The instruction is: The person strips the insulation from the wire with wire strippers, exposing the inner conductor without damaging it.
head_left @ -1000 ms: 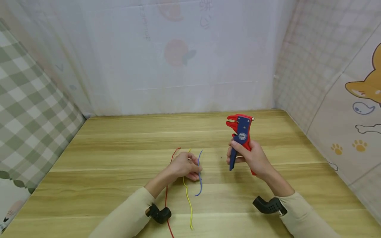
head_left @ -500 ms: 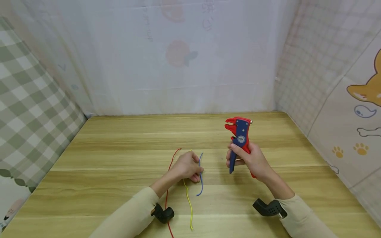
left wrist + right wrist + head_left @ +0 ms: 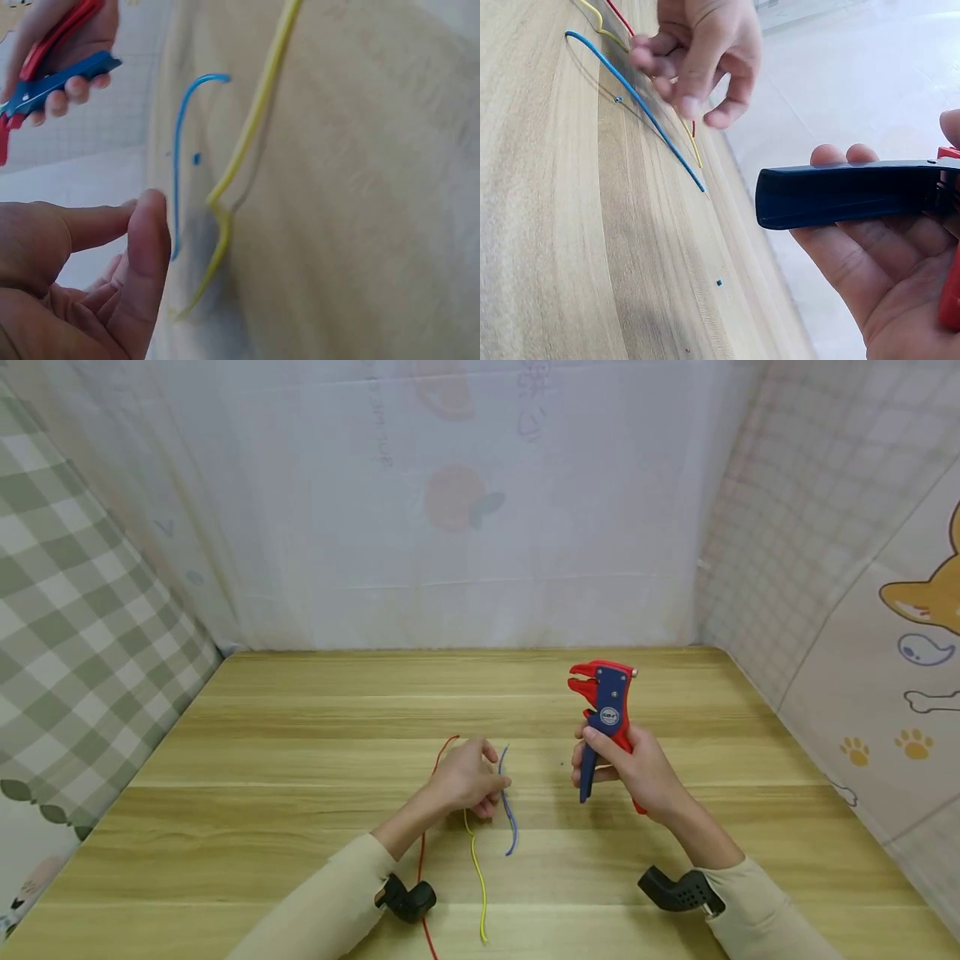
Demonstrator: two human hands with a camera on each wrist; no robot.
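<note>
My left hand (image 3: 467, 777) hovers beside the blue wire (image 3: 511, 817), fingers loosely bent. The right wrist view shows this hand (image 3: 712, 52) with thumb and fingers apart, holding nothing, above the blue wire (image 3: 641, 101), whose near tip shows bare strands. A yellow wire (image 3: 480, 877) passes partly under the hand; a red wire (image 3: 422, 860) lies left of it, crossed by the forearm. My right hand (image 3: 648, 772) grips a red and blue wire stripper (image 3: 611, 693) by its handles, jaws up and pointing left, parted with nothing between them.
Small blue bits lie on the wooden table, one near the blue wire (image 3: 618, 99) and another farther off (image 3: 719, 283). White cloth (image 3: 337, 527) hangs behind the table, with a green checked cloth (image 3: 75, 602) at the left and a patterned cloth (image 3: 847, 635) at the right.
My left hand has let go of the blue wire and drawn slightly left; the wire's lower end has swung right. The stripper stays in my right hand, a little lower in view.
</note>
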